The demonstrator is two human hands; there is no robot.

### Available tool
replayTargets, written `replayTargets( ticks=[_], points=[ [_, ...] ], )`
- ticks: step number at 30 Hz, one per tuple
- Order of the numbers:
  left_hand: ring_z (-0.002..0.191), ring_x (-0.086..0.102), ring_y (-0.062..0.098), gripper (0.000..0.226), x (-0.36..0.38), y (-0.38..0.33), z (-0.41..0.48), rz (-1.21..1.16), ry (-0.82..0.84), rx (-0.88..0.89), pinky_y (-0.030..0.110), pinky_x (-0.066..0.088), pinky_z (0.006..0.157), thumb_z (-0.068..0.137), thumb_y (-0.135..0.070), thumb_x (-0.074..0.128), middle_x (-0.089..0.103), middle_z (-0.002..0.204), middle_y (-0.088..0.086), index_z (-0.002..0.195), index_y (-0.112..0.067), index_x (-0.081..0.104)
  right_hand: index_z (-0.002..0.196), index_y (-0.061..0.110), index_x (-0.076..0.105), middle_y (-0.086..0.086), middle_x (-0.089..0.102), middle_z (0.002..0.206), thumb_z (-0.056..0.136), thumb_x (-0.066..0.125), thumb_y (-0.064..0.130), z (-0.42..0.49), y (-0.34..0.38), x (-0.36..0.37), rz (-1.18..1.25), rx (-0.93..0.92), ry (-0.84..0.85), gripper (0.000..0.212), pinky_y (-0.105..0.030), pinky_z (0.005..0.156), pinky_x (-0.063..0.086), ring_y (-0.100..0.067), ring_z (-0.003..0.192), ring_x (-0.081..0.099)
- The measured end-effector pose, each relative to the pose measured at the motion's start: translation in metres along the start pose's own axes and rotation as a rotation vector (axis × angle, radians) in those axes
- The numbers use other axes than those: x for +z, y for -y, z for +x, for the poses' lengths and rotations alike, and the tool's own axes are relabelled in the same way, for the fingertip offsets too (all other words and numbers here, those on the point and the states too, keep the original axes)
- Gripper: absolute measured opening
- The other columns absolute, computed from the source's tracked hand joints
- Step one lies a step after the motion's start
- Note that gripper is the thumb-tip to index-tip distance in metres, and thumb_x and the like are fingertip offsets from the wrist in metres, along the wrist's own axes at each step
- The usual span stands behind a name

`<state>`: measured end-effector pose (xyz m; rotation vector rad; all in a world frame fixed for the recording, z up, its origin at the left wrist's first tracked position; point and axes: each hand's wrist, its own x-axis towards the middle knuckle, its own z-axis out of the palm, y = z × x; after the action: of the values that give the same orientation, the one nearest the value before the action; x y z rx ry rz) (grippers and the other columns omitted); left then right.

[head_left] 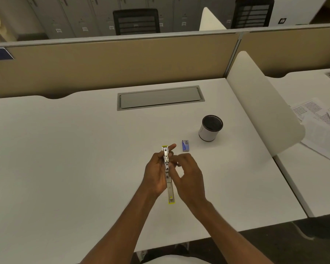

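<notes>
A silver stapler with yellow ends is held above the white desk, opened out long with its metal channel facing up. My left hand grips it from the left side, fingers wrapped behind it and one fingertip showing past its far end. My right hand is just right of the stapler with its fingers curled toward the channel; whether it pinches anything is hidden. A small blue staple box lies on the desk just beyond my hands.
A white cylindrical cup with a dark inside stands to the right of the box. A grey cable hatch is set in the desk's far middle. A white divider borders the right side, with printed papers on the neighbouring desk.
</notes>
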<state>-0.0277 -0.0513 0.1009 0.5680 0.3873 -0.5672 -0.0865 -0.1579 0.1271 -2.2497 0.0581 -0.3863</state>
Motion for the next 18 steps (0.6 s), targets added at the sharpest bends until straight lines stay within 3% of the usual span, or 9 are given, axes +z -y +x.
replayTargets(
  ticks=[2, 3, 4, 6, 9, 14, 18],
  points=[
    [0.109, 0.054, 0.019, 0.049, -0.002, 0.0, 0.0, 0.057, 0.021, -0.008, 0.03, 0.046, 0.093, 0.094, -0.029, 0.058, 0.06, 0.111, 0.009, 0.138, -0.008, 0.066, 0.113, 0.024, 0.069, 0.007, 0.061, 0.102, 0.095, 0.062, 0.024, 0.012, 0.002, 0.001, -0.064, -0.036, -0.005, 0.019, -0.03, 0.071, 0.055, -0.012, 0.091, 0.06],
    [0.116, 0.048, 0.02, 0.049, -0.002, -0.001, -0.001, 0.059, 0.036, -0.02, 0.03, 0.042, 0.097, 0.092, -0.03, 0.06, 0.057, 0.121, 0.01, 0.136, -0.008, 0.068, 0.115, 0.024, 0.069, 0.006, 0.062, 0.104, 0.096, 0.061, 0.024, 0.016, 0.001, 0.002, -0.097, -0.053, -0.007, 0.02, -0.031, 0.071, 0.055, -0.013, 0.092, 0.061],
    [0.116, 0.051, 0.019, 0.045, -0.003, 0.0, 0.0, 0.041, 0.028, -0.028, 0.029, 0.043, 0.097, 0.093, -0.028, 0.059, 0.059, 0.123, 0.01, 0.131, -0.007, 0.071, 0.115, 0.023, 0.07, 0.006, 0.064, 0.106, 0.096, 0.061, 0.025, 0.02, 0.001, 0.003, -0.128, -0.067, -0.004, 0.021, -0.032, 0.072, 0.056, -0.014, 0.093, 0.062],
    [0.097, 0.066, 0.016, 0.036, -0.004, 0.001, -0.001, -0.006, 0.006, -0.034, 0.024, 0.054, 0.086, 0.094, -0.024, 0.056, 0.072, 0.105, 0.008, 0.114, -0.004, 0.078, 0.113, 0.023, 0.072, 0.006, 0.067, 0.109, 0.097, 0.062, 0.026, 0.027, 0.0, 0.003, -0.181, -0.096, 0.0, 0.019, -0.033, 0.076, 0.057, -0.016, 0.096, 0.065],
    [0.077, 0.069, 0.012, 0.031, 0.002, 0.002, -0.007, -0.055, 0.007, -0.033, 0.019, 0.057, 0.074, 0.097, -0.019, 0.052, 0.07, 0.085, 0.006, 0.1, -0.001, 0.078, 0.105, 0.023, 0.076, 0.005, 0.069, 0.102, 0.096, 0.064, 0.023, 0.034, -0.001, -0.001, -0.234, -0.141, 0.025, 0.015, -0.034, 0.075, 0.056, -0.017, 0.092, 0.066],
    [0.071, 0.069, 0.014, 0.017, 0.002, 0.001, -0.005, -0.007, -0.017, 0.014, 0.023, 0.061, 0.07, 0.097, -0.01, 0.053, 0.065, 0.084, 0.009, 0.095, -0.001, 0.067, 0.088, 0.02, 0.073, 0.005, 0.064, 0.091, 0.094, 0.064, 0.019, 0.047, 0.002, -0.01, -0.31, -0.176, 0.101, 0.011, -0.031, 0.071, 0.049, -0.015, 0.08, 0.058],
    [0.081, 0.063, 0.016, 0.028, -0.006, 0.001, 0.001, 0.125, -0.037, 0.049, 0.026, 0.056, 0.078, 0.103, -0.014, 0.049, 0.064, 0.087, 0.01, 0.093, -0.004, 0.072, 0.093, 0.016, 0.07, 0.003, 0.061, 0.096, 0.097, 0.057, 0.021, 0.05, 0.005, -0.013, -0.338, -0.161, 0.244, 0.014, -0.029, 0.069, 0.043, -0.011, 0.073, 0.044]
  ],
)
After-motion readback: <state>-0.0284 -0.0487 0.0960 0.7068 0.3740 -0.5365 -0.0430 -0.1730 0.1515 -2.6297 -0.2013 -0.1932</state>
